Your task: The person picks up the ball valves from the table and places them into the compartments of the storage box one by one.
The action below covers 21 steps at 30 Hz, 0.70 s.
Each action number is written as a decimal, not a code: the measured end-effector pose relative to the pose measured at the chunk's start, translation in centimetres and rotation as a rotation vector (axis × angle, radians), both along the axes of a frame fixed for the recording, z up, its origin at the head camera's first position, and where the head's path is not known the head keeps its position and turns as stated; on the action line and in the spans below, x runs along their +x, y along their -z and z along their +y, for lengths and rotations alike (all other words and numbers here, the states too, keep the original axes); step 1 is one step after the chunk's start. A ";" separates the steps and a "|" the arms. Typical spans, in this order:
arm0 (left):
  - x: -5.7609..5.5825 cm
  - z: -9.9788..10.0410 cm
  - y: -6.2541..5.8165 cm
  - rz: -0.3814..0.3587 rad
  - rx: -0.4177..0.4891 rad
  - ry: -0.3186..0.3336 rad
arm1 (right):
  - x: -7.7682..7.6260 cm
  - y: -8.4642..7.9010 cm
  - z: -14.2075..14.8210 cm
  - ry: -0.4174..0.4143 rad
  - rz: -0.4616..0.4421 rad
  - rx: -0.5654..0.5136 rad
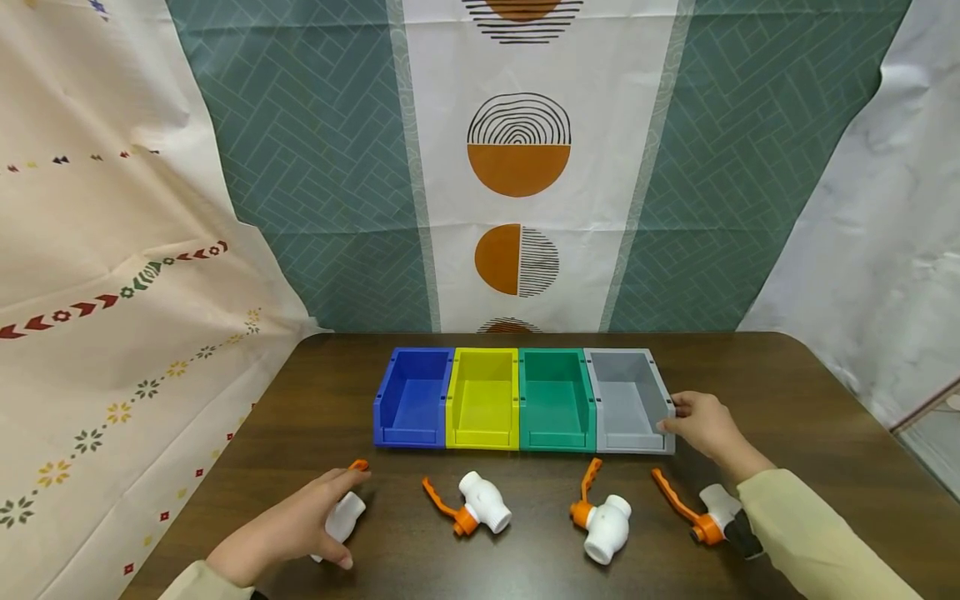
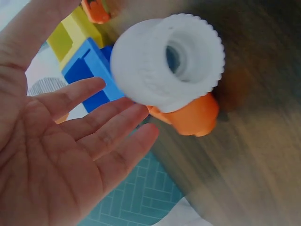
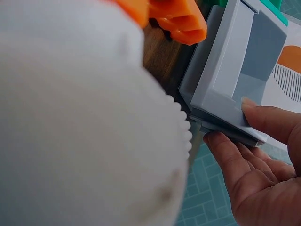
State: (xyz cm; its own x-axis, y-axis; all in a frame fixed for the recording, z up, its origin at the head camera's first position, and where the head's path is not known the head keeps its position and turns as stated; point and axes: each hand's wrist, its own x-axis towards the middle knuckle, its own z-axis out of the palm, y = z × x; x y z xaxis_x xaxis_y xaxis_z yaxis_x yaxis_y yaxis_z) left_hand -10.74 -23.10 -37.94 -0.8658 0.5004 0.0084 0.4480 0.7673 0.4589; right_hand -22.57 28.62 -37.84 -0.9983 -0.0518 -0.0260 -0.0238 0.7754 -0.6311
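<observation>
My right hand (image 1: 705, 423) grips the right wall of the grey bin (image 1: 634, 443). In the right wrist view the thumb (image 3: 268, 120) lies over the wall's rim and the other fingers are on its outer side. My left hand (image 1: 292, 521) is beside the leftmost ball valve (image 1: 346, 517), a white body with an orange handle. Its fingers (image 2: 122, 125) are spread and relaxed in the left wrist view, holding nothing. The hand partly covers this valve in the head view.
Blue (image 1: 409, 437), yellow (image 1: 482, 438) and green (image 1: 557, 440) bins adjoin the grey one in a row. Two more white valves (image 1: 486, 502) (image 1: 609, 530) lie in front. Another valve (image 1: 705, 527), with a black end, lies by the right sleeve. Patterned cloth (image 1: 330, 167) hangs behind the table.
</observation>
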 end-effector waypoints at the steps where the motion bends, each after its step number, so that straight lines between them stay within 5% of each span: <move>1: 0.0 0.0 0.1 -0.010 0.003 -0.003 | 0.0 0.0 0.0 0.000 -0.001 0.000; 21: -0.1 -1.0 0.5 -0.189 -0.086 0.036 | 0.2 -0.1 -0.2 0.013 -0.038 0.000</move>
State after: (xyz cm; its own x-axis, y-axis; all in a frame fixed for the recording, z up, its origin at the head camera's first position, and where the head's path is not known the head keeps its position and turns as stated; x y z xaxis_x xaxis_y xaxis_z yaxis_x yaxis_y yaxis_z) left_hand -10.86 -24.07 -38.49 -0.8295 0.5226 -0.1968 0.3875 0.7924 0.4711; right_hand -22.39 28.43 -37.73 -0.9972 -0.0384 -0.0638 0.0106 0.7752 -0.6316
